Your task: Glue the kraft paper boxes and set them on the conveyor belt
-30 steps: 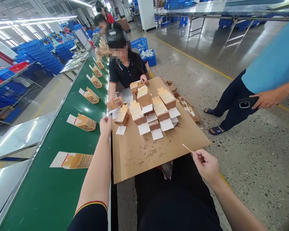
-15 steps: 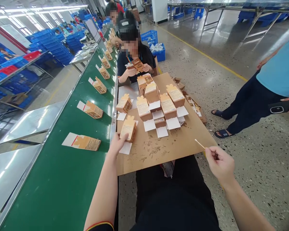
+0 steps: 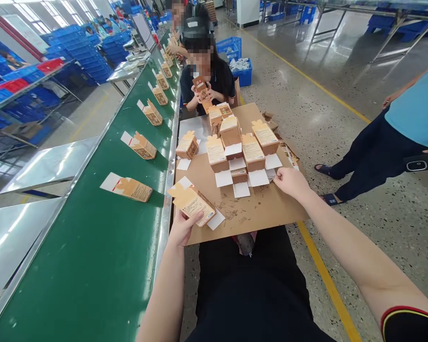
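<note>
My left hand grips a small tan and brown carton, thumb on its printed face. The carton is tilted above the near left part of a cardboard sheet; its toothed flaps and a white flap stand open. My right hand is closed, fingertips pinched at the right side of several piled cartons, beside a bit of clear plastic. What those fingers hold is hidden. Another carton lies apart, left of the pile.
A green conveyor belt on my left carries a row of cartons. Across the sheet a seated co-worker holds a carton. Someone in a light blue shirt stands at right with a phone. Blue crates sit on the floor.
My left hand has lifted and tipped its carton. My right hand has moved from the sheet's near right edge to the pile; the cotton swab it held no longer shows. Belt cartons have shifted slightly.
</note>
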